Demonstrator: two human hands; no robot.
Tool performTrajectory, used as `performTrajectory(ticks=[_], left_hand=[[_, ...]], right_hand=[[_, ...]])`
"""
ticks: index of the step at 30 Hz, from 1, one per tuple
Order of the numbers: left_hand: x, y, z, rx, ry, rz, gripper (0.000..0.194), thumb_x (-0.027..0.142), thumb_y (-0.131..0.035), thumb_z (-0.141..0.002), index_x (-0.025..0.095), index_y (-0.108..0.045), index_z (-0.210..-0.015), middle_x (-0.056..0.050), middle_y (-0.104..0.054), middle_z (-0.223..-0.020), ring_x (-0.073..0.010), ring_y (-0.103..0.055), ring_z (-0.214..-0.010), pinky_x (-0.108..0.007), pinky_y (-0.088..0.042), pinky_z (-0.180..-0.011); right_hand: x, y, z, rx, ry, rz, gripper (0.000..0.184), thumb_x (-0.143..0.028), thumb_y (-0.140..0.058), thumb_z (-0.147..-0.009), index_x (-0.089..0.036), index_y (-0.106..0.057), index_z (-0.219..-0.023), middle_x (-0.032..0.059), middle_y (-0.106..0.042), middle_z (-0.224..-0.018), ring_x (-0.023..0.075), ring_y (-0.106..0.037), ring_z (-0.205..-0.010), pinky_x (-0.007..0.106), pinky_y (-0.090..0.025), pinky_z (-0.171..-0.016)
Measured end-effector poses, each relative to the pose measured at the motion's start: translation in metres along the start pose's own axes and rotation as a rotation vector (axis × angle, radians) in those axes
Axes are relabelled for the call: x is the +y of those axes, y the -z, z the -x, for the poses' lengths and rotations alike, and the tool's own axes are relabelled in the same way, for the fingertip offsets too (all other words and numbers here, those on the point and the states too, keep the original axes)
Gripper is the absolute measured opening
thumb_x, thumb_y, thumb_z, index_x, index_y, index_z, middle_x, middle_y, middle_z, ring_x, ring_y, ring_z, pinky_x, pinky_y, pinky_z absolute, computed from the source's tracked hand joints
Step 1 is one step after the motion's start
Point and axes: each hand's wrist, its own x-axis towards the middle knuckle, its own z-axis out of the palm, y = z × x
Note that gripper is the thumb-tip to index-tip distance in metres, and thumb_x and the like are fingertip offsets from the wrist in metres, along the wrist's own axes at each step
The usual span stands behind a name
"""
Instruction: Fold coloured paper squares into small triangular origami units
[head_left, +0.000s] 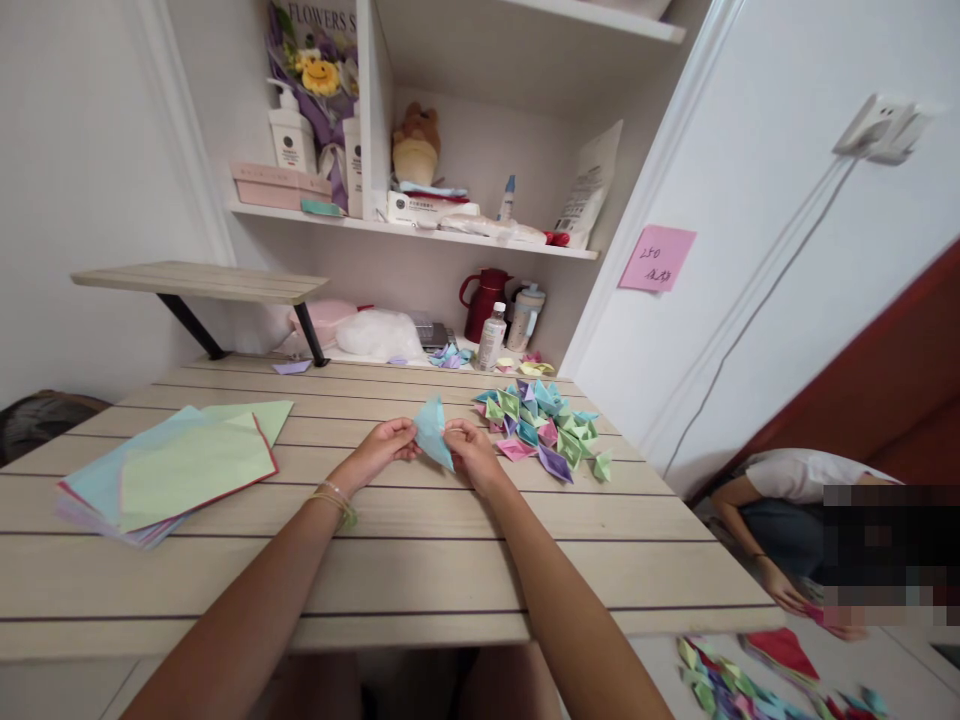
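Observation:
A folded piece of light blue paper (pixel 433 430) is held up above the middle of the table, between my two hands. My left hand (pixel 390 443) pinches its left edge with thumb and fingers. On the opposite edge, my right hand (pixel 470 452) grips the paper with closed fingers. Just right of my right hand lies a pile of folded paper boats (pixel 547 432) in green, blue, pink and purple. Over to the left, a loose stack of coloured paper sheets (pixel 199 470) rests on the table, pale green and light blue on top.
The slatted wooden table (pixel 405 580) carries a small raised shelf (pixel 202 280) at back left. Behind stand a bottle (pixel 492 338), a red jug (pixel 487 303) and a tumbler (pixel 526 318). At right, another person (pixel 787 510) crouches near more folded papers (pixel 742 680) on the floor.

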Motion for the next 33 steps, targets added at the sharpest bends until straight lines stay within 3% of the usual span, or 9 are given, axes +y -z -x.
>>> performTrajectory(ticks=[4, 6, 9, 12, 16, 20, 23, 28, 33], left_hand=[[-0.003, 0.001, -0.002, 0.007, 0.0, -0.036, 0.027, 0.037, -0.068, -0.066, 0.013, -0.063, -0.077, -0.002, -0.062, -0.059, -0.0106, -0.058, -0.056, -0.021, -0.046, -0.058], [-0.003, 0.0, -0.003, 0.014, 0.009, -0.04, 0.028, 0.037, -0.069, -0.064, 0.012, -0.064, -0.076, -0.003, -0.062, -0.059, -0.0113, -0.059, -0.057, -0.022, -0.047, -0.058], [-0.001, -0.002, -0.001, 0.023, 0.02, -0.027, 0.028, 0.037, -0.069, -0.064, 0.011, -0.065, -0.076, -0.004, -0.064, -0.064, -0.0121, -0.059, -0.06, -0.023, -0.048, -0.06], [0.001, -0.004, 0.001, 0.027, 0.027, -0.008, 0.03, 0.037, -0.068, -0.066, 0.011, -0.065, -0.079, -0.005, -0.065, -0.071, -0.0135, -0.06, -0.063, -0.025, -0.048, -0.062], [0.002, -0.004, 0.001, 0.055, 0.028, -0.01, 0.031, 0.034, -0.071, -0.063, 0.011, -0.065, -0.083, -0.006, -0.067, -0.073, -0.014, -0.061, -0.063, -0.024, -0.047, -0.06], [-0.001, 0.001, -0.002, 0.12, -0.013, -0.009, 0.04, 0.032, -0.073, -0.06, 0.014, -0.06, -0.093, -0.004, -0.066, -0.07, -0.0119, -0.058, -0.053, -0.02, -0.041, -0.048], [-0.001, 0.002, -0.003, 0.157, -0.037, 0.01, 0.036, 0.034, -0.071, -0.062, 0.016, -0.058, -0.091, 0.0, -0.064, -0.067, -0.0099, -0.056, -0.05, -0.019, -0.039, -0.046], [0.005, -0.002, 0.001, 0.126, 0.002, 0.042, 0.036, 0.036, -0.069, -0.064, 0.016, -0.058, -0.091, -0.004, -0.065, -0.081, -0.0128, -0.061, -0.066, -0.024, -0.047, -0.061], [0.009, -0.004, 0.004, 0.095, 0.01, 0.014, 0.047, 0.035, -0.07, -0.064, 0.017, -0.052, -0.104, -0.008, -0.066, -0.085, -0.0159, -0.063, -0.072, -0.03, -0.049, -0.069]], right_hand=[[0.0, 0.001, -0.001, -0.053, 0.107, 0.14, 0.044, -0.028, -0.065, -0.061, -0.02, -0.055, -0.103, -0.0024, -0.063, -0.065, 0.0119, -0.055, -0.053, 0.021, -0.04, -0.049], [-0.001, 0.001, -0.002, -0.059, 0.197, 0.238, 0.033, -0.026, -0.061, -0.063, -0.018, -0.061, -0.095, 0.0, -0.064, -0.069, 0.014, -0.058, -0.06, 0.023, -0.043, -0.054], [-0.001, 0.002, -0.002, 0.03, 0.344, 0.411, 0.017, -0.023, -0.057, -0.065, -0.018, -0.066, -0.078, 0.0025, -0.066, -0.073, 0.0172, -0.058, -0.066, 0.027, -0.045, -0.061], [-0.002, 0.004, -0.002, 0.097, 0.414, 0.533, 0.018, -0.015, -0.054, -0.064, -0.02, -0.069, -0.074, 0.0023, -0.067, -0.071, 0.0186, -0.058, -0.067, 0.029, -0.045, -0.062], [-0.004, 0.008, -0.001, 0.083, 0.399, 0.568, 0.03, -0.009, -0.05, -0.06, -0.02, -0.071, -0.078, 0.0017, -0.068, -0.069, 0.0173, -0.057, -0.065, 0.027, -0.044, -0.059], [-0.005, 0.008, 0.0, -0.086, 0.308, 0.506, 0.027, -0.014, -0.055, -0.061, -0.018, -0.07, -0.082, 0.0001, -0.066, -0.065, 0.0127, -0.054, -0.055, 0.022, -0.041, -0.05], [-0.005, 0.008, 0.0, -0.152, 0.245, 0.471, 0.025, -0.02, -0.06, -0.061, -0.017, -0.07, -0.083, -0.0011, -0.064, -0.062, 0.0107, -0.051, -0.051, 0.021, -0.039, -0.048], [-0.003, 0.013, -0.004, 0.001, 0.291, 0.437, 0.023, -0.022, -0.063, -0.06, -0.016, -0.07, -0.081, 0.0019, -0.065, -0.066, 0.013, -0.054, -0.055, 0.024, -0.042, -0.052], [-0.001, 0.019, -0.008, 0.017, 0.375, 0.528, 0.029, -0.013, -0.055, -0.06, -0.019, -0.07, -0.085, 0.0032, -0.067, -0.075, 0.014, -0.055, -0.059, 0.025, -0.043, -0.054]])
